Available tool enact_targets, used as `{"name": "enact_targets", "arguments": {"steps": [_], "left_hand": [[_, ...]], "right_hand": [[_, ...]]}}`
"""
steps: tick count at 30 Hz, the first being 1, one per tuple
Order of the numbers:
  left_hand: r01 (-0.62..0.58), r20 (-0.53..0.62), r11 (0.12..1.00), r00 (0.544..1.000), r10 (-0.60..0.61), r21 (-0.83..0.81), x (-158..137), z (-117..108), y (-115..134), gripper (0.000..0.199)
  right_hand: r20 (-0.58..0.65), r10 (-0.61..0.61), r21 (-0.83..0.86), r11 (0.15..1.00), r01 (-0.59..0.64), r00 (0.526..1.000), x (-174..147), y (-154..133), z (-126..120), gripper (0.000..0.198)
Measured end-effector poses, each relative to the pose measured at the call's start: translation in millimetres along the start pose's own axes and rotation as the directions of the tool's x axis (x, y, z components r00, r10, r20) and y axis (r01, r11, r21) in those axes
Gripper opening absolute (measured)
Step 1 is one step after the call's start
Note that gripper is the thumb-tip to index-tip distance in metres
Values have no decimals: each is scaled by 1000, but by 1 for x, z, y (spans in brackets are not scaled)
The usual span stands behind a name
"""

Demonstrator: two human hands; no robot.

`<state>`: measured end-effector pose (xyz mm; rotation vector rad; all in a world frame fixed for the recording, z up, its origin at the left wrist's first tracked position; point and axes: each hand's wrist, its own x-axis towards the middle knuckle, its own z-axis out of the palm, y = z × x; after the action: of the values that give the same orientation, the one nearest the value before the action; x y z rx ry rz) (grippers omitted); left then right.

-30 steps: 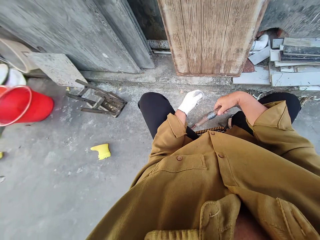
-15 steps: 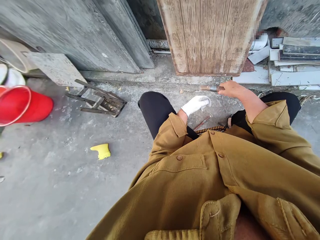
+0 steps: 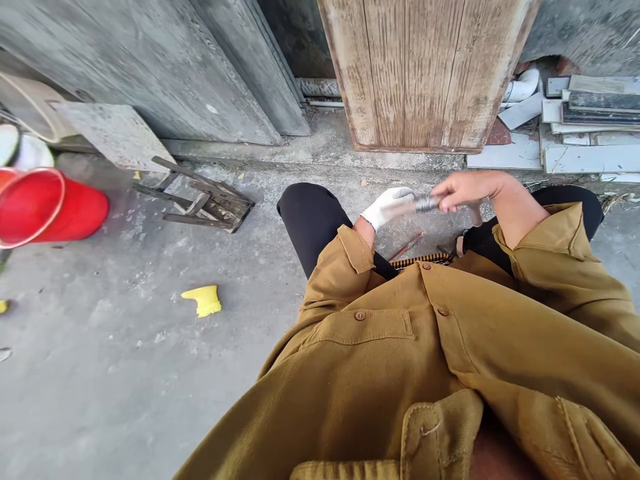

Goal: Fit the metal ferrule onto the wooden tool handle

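My right hand [image 3: 463, 189], bare, is closed round a brown, stick-like tool [image 3: 425, 203] bound with silvery wire near its middle. The tool points left and its blurred tip overlaps the glove; a tan part shows behind the hand. My left hand [image 3: 390, 205] wears a white knitted glove, with its fingers curled. What it holds, if anything, is hidden behind the tool's tip. Both hands are between my knees, above the concrete. Below them a thin reddish stick [image 3: 406, 246] lies on the ground, beside a black-and-yellow striped edge [image 3: 425, 260].
A worn wooden panel [image 3: 415, 73] leans at the front, with stacked boards [image 3: 590, 157] to its right. Leftward are an overturned wooden stool [image 3: 200, 200], a red bucket [image 3: 75, 207], and a yellow boot-shaped piece [image 3: 204, 300] on the concrete. Grey panels [image 3: 200, 73] line the wall.
My right hand has moved slightly down and right, and the tool's tip has swung down onto the gloved hand. The left hand has stayed nearly in place.
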<state>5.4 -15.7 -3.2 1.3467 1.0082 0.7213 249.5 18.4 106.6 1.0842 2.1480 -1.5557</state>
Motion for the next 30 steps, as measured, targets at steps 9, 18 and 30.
{"name": "enact_targets", "arguments": {"steps": [9,18,30], "left_hand": [[27,223,986,975,10,-162,-8,5,7,46],[62,10,995,998,-61,-82,-8,1,17,26],[61,-42,998,997,-59,36,-5,-3,10,20]], "right_hand": [[-748,204,198,977,-81,632,20,34,-16,25],[231,259,-318,931,-178,938,36,25,11,23],[253,154,-239,966,-93,955,11,21,-2,26]]}}
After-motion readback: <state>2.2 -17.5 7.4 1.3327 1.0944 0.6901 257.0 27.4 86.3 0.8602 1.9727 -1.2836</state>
